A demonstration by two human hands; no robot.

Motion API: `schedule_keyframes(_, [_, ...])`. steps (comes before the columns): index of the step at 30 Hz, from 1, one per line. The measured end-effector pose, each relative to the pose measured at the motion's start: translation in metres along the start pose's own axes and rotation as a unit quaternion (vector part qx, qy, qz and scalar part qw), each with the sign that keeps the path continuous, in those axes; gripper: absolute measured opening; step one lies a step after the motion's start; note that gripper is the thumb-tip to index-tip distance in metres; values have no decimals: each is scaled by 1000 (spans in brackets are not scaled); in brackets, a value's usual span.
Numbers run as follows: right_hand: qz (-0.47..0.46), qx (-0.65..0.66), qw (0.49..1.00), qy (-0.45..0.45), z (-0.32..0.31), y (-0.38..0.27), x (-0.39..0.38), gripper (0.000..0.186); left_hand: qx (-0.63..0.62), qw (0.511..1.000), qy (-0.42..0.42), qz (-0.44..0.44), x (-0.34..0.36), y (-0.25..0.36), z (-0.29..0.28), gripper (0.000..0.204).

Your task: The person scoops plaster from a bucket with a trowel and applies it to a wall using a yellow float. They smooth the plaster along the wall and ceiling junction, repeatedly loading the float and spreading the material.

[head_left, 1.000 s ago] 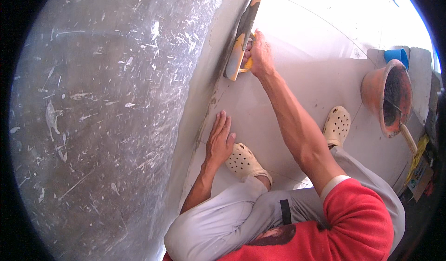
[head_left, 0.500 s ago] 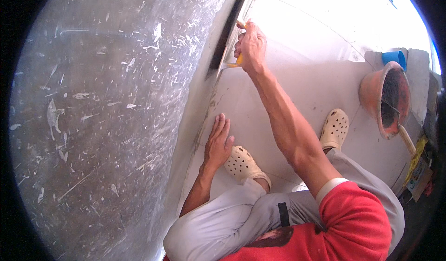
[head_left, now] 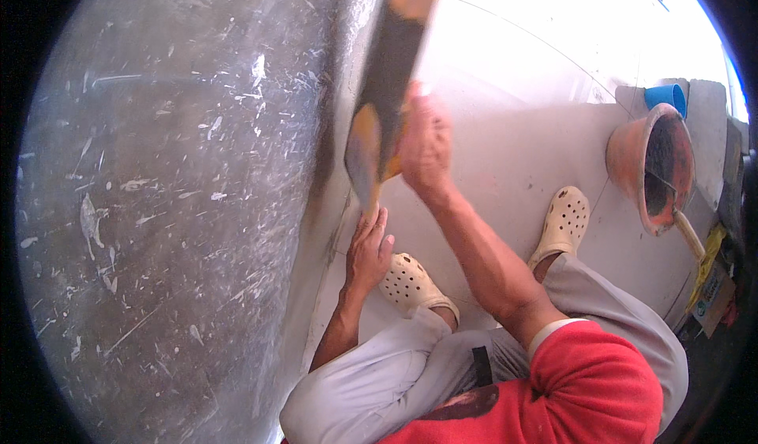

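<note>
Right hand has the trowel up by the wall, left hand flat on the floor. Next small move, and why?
Probably press the trowel blade flat to the grey wall and draw it along. The right hand grips its handle with the blade edge-on beside the wall, which looks rough and streaked. The left hand is planted on the floor by the wall's base, bracing the crouch.

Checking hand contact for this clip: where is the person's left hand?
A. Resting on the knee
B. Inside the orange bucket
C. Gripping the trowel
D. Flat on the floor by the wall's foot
D: the left hand lies spread on the floor beside the wall, while the right hand holds the trowel.
</note>
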State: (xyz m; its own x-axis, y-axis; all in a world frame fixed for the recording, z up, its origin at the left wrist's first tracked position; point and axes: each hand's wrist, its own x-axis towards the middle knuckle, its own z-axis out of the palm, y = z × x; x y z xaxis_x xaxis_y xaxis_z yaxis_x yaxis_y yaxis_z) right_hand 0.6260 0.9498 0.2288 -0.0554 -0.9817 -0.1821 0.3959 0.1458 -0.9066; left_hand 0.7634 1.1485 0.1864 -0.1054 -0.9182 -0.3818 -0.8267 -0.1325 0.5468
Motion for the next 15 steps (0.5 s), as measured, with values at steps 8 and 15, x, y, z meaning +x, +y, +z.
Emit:
schedule_keyframes(8, [135, -1, 988, 72, -53, 20, 113, 54, -21, 1000, 21, 5, -6, -4, 0, 59])
schedule_keyframes(15, [212, 45, 971, 101, -43, 49, 104, 50, -20, 1000, 17, -2, -7, -5, -1, 58])
